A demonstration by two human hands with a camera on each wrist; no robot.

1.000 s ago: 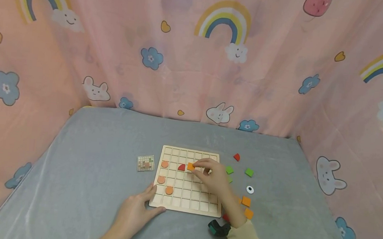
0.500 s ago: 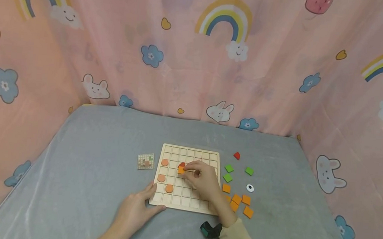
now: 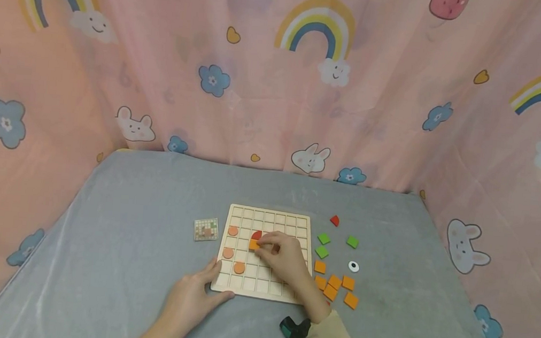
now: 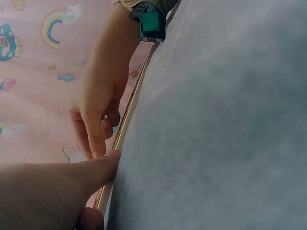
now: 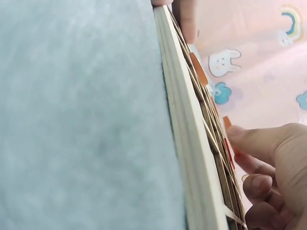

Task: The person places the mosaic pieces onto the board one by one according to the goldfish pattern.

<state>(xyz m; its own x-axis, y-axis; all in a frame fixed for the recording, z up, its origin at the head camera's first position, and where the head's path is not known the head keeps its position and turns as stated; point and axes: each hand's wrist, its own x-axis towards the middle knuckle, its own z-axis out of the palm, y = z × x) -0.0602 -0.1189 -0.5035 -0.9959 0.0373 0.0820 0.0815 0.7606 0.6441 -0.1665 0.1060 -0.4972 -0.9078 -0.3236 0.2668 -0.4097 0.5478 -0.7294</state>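
Observation:
A wooden grid board point(image 3: 270, 286) lies on the cloth-covered table. My right hand point(image 3: 287, 256) pinches an orange square tile point(image 3: 253, 245) between thumb and fingers, at the cell just below a red quarter-circle piece point(image 3: 257, 235). In the right wrist view the orange tile point(image 5: 227, 121) stands tilted at the thumb tip. My left hand point(image 3: 192, 293) rests at the board's near left corner, thumb along the front edge, fingers against the left side. Several orange round discs point(image 3: 239, 268) sit in cells on the board's left.
A small pattern card point(image 3: 205, 230) lies left of the board. To the right are several loose orange square tiles point(image 3: 348, 282), green squares point(image 3: 324, 239), a red quarter-circle point(image 3: 335, 221) and a white disc with a black dot point(image 3: 353, 266). A pink patterned curtain point(image 3: 256, 109) surrounds the table.
My right hand has moved left and slightly nearer with the orange tile, from right of the red piece to the cell below it. The left hand stays at the board's corner.

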